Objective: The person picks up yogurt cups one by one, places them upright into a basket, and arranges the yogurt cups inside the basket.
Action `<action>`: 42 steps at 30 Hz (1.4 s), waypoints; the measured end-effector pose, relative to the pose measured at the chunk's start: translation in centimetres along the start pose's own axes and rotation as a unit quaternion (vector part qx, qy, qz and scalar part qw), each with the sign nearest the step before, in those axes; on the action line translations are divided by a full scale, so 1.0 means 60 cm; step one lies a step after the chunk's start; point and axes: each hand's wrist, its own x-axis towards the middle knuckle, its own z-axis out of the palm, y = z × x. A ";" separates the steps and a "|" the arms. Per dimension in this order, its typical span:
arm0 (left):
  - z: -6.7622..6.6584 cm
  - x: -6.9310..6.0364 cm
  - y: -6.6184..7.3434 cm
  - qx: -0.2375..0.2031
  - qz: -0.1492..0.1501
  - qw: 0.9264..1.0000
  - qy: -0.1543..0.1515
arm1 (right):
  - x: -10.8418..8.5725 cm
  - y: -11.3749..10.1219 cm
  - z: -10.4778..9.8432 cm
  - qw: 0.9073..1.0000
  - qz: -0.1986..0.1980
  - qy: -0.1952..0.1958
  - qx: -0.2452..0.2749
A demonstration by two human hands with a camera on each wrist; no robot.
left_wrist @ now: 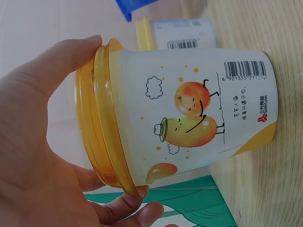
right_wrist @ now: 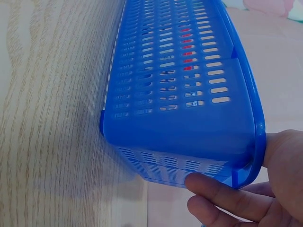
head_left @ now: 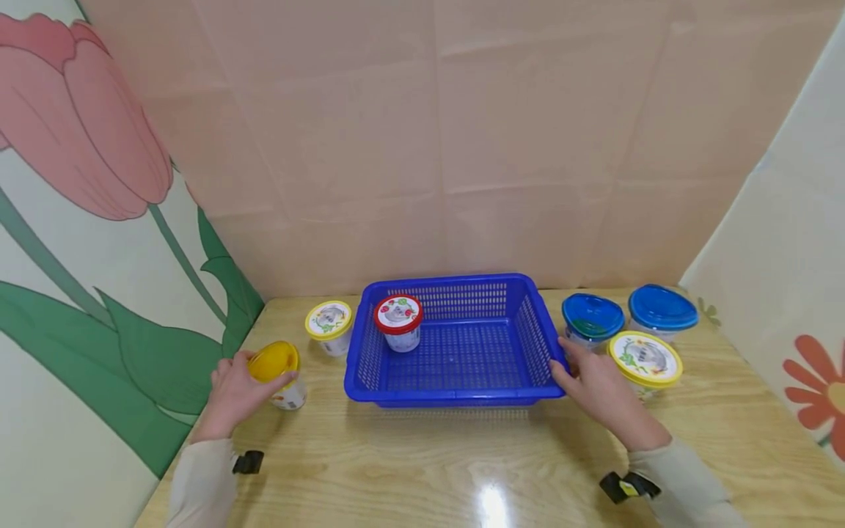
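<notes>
At the left of the table my left hand grips a white cup by its yellow lid, thumb on one side and fingers on the other; the cup's base is at the tabletop. My right hand holds the right rim of the blue basket, and in the right wrist view the fingers curl under that rim at a corner. Inside the basket, at its left, stands a cup with a red lid.
A yellow-lidded cup stands just left of the basket. To the basket's right are a blue-lidded tub, another blue-lidded tub and a yellow-lidded tub. A papered wall rises behind the table.
</notes>
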 end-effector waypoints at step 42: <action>-0.030 -0.002 0.072 0.009 0.058 0.996 0.062 | -0.003 0.000 0.001 1.000 -0.010 0.011 0.004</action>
